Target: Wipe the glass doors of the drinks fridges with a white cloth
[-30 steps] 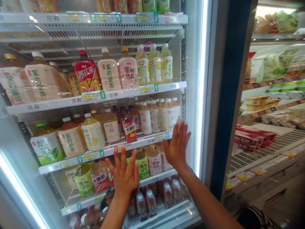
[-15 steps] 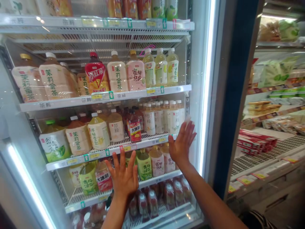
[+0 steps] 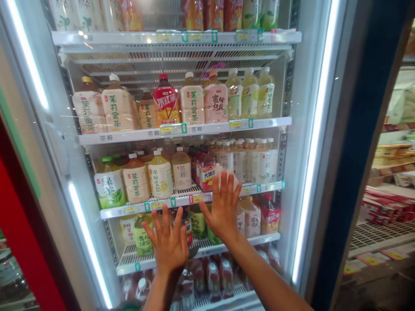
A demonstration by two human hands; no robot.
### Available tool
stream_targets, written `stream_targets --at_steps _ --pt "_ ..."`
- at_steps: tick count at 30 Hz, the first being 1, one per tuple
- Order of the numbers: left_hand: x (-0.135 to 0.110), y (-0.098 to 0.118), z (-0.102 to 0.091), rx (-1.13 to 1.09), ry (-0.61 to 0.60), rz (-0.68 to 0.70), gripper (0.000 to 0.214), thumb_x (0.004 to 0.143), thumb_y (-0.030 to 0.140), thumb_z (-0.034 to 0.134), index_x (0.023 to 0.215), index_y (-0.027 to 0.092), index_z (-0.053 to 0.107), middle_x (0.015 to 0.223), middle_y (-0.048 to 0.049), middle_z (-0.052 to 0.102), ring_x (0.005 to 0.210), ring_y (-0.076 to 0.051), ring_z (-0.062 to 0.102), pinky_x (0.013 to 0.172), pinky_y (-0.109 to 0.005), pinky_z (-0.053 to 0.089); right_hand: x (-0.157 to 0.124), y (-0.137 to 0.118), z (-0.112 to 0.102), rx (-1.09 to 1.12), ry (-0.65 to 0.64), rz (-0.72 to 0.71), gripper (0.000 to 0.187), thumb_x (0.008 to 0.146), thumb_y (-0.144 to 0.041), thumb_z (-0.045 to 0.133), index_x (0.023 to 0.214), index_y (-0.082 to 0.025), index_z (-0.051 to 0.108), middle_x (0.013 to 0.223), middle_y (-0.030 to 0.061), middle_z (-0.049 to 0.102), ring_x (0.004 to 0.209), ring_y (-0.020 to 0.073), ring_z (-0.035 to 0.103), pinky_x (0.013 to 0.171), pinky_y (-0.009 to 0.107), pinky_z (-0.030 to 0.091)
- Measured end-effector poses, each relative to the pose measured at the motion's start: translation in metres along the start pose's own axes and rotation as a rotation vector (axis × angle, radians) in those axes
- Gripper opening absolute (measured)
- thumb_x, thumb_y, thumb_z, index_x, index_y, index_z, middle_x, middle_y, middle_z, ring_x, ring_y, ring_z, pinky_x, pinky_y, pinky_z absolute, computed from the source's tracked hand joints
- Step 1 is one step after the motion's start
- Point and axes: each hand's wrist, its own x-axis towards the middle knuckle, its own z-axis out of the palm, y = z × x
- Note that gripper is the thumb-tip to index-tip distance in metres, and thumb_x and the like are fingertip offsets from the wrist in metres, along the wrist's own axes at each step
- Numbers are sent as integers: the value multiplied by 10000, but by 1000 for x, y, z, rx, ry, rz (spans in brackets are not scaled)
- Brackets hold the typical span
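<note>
While both palms lay flat on the glass door [image 3: 74,164], the left hand [image 3: 168,244] sat lower, fingers splayed and holding nothing. The right hand [image 3: 223,207], higher and to its right, fingers also spread, pinned a white scrap [image 3: 220,169] to the pane. Upright bottles [image 3: 160,177] stood behind the glass.

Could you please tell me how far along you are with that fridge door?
Done: the shelves behind the glass look stocked with bottles. In hand: the left hand and right hand both press flat on the fridge door, fingers spread; something pale shows under the right fingers, too unclear to name. Left: whether the door is fully shut I cannot tell.
</note>
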Motion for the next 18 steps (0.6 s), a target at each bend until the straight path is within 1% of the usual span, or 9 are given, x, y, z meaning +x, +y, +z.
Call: stream_targets --at_steps 4,5,6,7,10,12,14,16,18 --pt "-11 -29 -14 33 -11 -36 753 971 204 533 1625 367 199 1750 -29 56 1622 -336 -22 1260 -725 -35 -73 -45 18 -11 -75 -118 858 1027 -458 462 1666 -124 -3 1746 128 -29 1620 338 -49 1290 645 60" --pt "-13 -37 -17 42 -11 -44 761 967 202 536 1626 370 194 1750 -34 60 1622 -342 -21 1256 -736 -31 -84 -56 22 -11 -78 -152 854 1025 -450 466 1667 -124 6 1746 123 -23 1621 332 -49 1294 635 49" --pt "-15 -45 -21 49 -9 -53 766 965 203 539 1627 370 192 1750 -38 65 1621 -345 -18 1254 -740 -28 -87 -65 26 -8 -77 -174 853 1023 -445 471 1668 -128 13 1746 117 -14 1621 330 -50 1296 631 41" --pt "-16 -52 -24 56 -6 -62 769 963 206 542 1628 368 192 1749 -42 70 1622 -346 -15 1255 -739 -28 -80 -74 28 -2 -74 -182 854 1021 -448 478 1668 -132 18 1747 114 -4 1621 330 -50 1295 632 35" --pt "-16 -69 -35 70 1 -86 761 969 219 546 1628 369 197 1751 -45 66 1622 -342 -15 1256 -737 -28 -32 -98 27 21 -55 -178 870 1024 -496 477 1669 -146 8 1747 114 23 1622 333 -43 1289 652 35" --pt "-16 -78 -42 78 9 -103 753 976 222 543 1628 372 197 1753 -45 58 1621 -344 -25 1249 -749 -23 -15 -110 27 26 -42 -159 873 1028 -513 461 1668 -154 -13 1748 108 29 1622 325 -49 1288 657 37" --pt "-19 -85 -48 90 17 -112 746 983 219 533 1628 373 193 1753 -47 49 1621 -347 -33 1241 -763 -20 -27 -119 28 25 -57 -163 856 1032 -495 455 1668 -148 -2 1747 102 39 1623 317 -49 1296 634 29" --pt "-23 -93 -54 106 15 -115 742 987 212 523 1630 367 186 1752 -49 46 1621 -345 -33 1239 -766 -24 -54 -126 31 25 -75 -217 835 1033 -473 452 1668 -134 30 1745 94 45 1624 311 -40 1304 598 -1" --pt "-28 -100 -57 123 11 -119 746 985 208 527 1631 359 187 1752 -56 51 1620 -346 -32 1239 -767 -29 -69 -134 33 31 -88 -287 822 1032 -473 452 1667 -129 60 1743 87 65 1625 308 -24 1306 575 -37"
